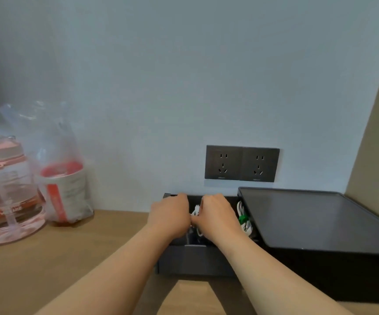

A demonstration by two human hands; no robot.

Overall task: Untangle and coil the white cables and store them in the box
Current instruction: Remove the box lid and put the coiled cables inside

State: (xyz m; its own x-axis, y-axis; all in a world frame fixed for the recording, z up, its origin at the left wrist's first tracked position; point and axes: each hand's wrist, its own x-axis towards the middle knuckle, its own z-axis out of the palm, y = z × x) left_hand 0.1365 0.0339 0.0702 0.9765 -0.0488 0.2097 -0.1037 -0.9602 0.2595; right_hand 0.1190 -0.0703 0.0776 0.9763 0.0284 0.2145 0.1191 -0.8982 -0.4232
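Both hands work inside the open black box (195, 260), which sits at the back edge of the surface (70, 246), against the wall and below the sockets (242, 163). The left hand (170, 214) and right hand (218, 214) meet knuckle to knuckle over the box's middle, backs up and fingers curled downward. They look closed on the white cable (195, 210) that shows in the narrow gap between them, though the fingertips themselves are hidden.

The cable lies directly under and between the two hands, with neither hand clearly nearer. What shows of it is a short bunched loop running roughly front to back, thin, glossy and limp. How neatly it is coiled cannot be judged.

Just right of the right hand, in the box's right end, lies a tied cable (244, 220), white loops bound with a green strap. It appears already stowed beside the black lid (309, 219). Pressing the held bundle down to settle it in the box seems the step in hand.
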